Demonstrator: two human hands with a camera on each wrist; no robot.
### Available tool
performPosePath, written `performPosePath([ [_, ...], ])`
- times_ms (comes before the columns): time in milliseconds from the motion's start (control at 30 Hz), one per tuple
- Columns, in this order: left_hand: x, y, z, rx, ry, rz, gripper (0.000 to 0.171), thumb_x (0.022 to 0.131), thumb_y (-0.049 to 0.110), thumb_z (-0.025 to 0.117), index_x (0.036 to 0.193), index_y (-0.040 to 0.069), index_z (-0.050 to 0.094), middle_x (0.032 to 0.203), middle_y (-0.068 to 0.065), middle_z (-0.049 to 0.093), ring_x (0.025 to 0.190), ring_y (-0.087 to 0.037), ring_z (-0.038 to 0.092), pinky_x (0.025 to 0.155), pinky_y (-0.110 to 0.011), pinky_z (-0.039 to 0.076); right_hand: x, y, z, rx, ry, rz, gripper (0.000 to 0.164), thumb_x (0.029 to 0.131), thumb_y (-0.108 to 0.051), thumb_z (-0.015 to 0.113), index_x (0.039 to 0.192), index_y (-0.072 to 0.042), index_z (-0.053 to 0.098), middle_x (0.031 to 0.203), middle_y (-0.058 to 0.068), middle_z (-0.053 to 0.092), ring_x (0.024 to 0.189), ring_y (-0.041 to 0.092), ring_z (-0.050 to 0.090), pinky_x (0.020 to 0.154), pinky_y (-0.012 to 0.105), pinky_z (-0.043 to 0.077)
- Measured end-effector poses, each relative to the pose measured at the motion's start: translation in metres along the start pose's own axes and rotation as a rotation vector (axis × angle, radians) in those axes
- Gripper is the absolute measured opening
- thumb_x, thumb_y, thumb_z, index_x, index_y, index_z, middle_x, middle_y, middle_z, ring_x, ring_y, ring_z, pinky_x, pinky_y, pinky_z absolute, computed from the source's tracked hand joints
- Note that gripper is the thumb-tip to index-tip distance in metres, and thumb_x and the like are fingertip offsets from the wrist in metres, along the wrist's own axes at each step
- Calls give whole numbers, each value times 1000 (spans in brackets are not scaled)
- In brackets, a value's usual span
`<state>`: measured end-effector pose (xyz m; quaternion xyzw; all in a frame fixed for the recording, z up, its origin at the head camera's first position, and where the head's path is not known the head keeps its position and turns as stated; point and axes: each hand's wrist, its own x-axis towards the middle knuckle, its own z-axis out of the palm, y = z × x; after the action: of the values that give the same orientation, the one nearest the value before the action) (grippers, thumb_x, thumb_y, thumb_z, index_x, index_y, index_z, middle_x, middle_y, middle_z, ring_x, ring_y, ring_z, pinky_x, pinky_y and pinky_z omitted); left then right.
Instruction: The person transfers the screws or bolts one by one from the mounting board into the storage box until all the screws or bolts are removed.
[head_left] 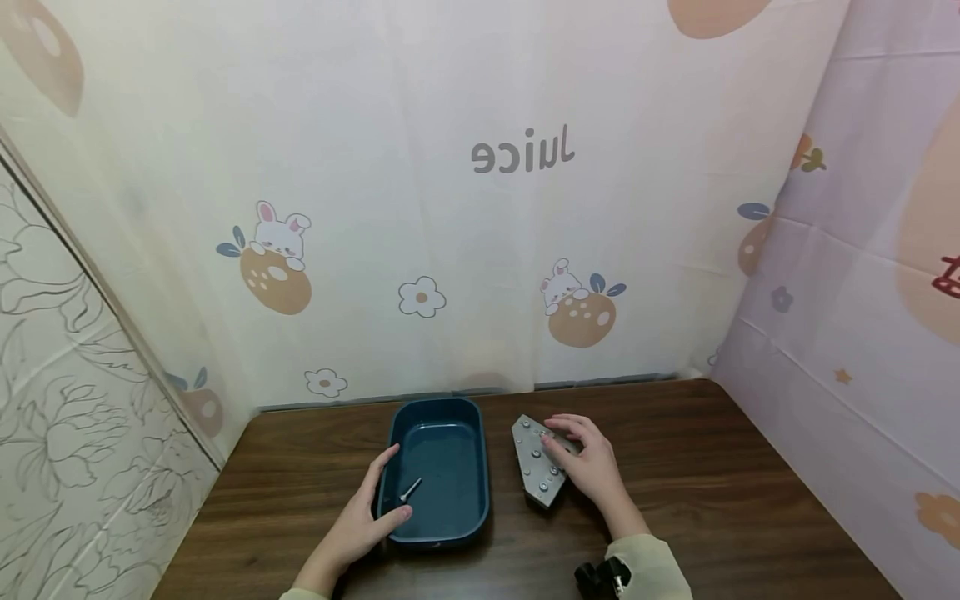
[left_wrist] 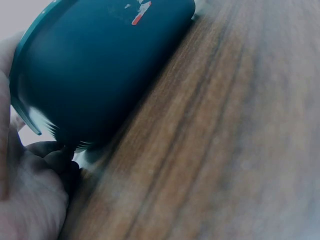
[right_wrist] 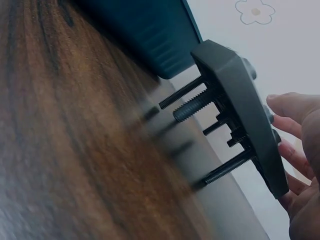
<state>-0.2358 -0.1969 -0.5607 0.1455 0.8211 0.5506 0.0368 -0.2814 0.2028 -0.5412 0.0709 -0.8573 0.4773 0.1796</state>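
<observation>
My left hand (head_left: 360, 517) holds the left side of a dark blue tray (head_left: 483, 467). In the head view its thumb lies over the rim, and the left wrist view shows bent fingers against the outer wall. A small silver bolt (head_left: 410, 489) lies inside the tray. To the right stands a grey angular plate (head_left: 534, 457) with several bolts through it. My right hand (head_left: 592, 467) reaches over the plate's right part, fingertips at the bolt heads; whether they pinch one is unclear. The right wrist view shows threaded bolt shanks (right_wrist: 192, 108) pointing down towards the table.
The brown wooden table (head_left: 712, 492) extends on both sides of the tray and plate. A printed curtain (head_left: 450, 217) hangs behind its far edge, and another (head_left: 847, 333) runs along the right. A black wrist mount (head_left: 602, 577) sits at my right sleeve.
</observation>
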Motion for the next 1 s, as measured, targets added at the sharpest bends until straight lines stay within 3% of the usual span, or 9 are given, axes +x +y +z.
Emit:
performPosePath([
  [1000, 1, -2, 2, 13, 4, 1, 86, 92, 33, 74, 160, 34, 22, 166, 5, 19, 150, -31, 19, 109, -74, 20, -1, 0, 13, -39, -11, 106, 24, 92, -29, 76, 114, -20, 76, 125, 4, 63, 121, 25, 58, 102, 50, 44],
])
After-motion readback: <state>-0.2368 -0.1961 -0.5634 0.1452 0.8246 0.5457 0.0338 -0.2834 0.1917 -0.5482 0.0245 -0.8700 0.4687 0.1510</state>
